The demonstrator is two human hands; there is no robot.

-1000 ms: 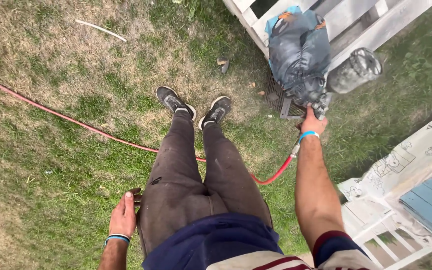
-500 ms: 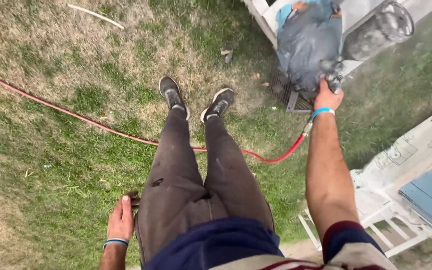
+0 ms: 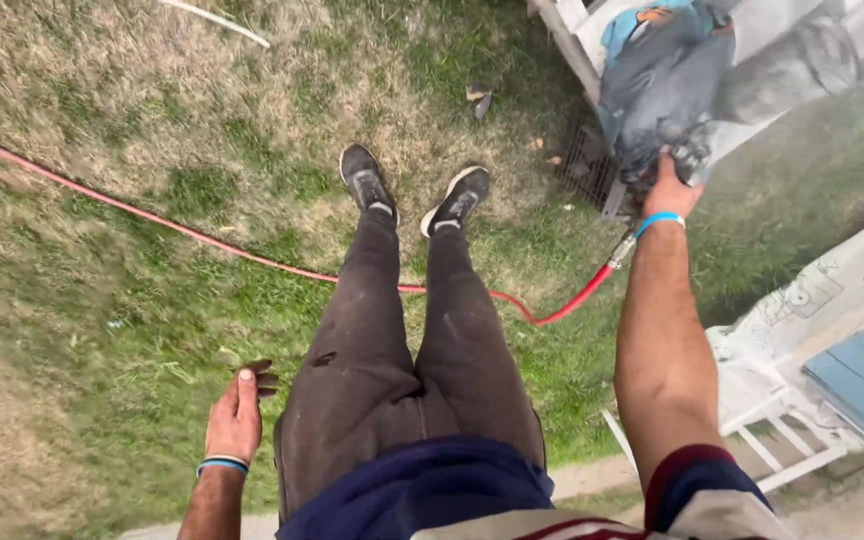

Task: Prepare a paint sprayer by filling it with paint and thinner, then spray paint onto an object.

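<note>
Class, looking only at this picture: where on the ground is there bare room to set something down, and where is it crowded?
Free: the wide grass left of the legs, between the red hose and the left hand, and the dry grass beyond the shoes. Crowded: the right side, where the right hand grips the sprayer beside white furniture.

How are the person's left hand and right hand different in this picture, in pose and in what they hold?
The right hand is stretched forward and closed on the spray gun; the left hand hangs open beside the thigh, holding nothing. The right hand is raised near the white furniture; the left hand is low over the grass. Both wear a blue wristband.
</note>
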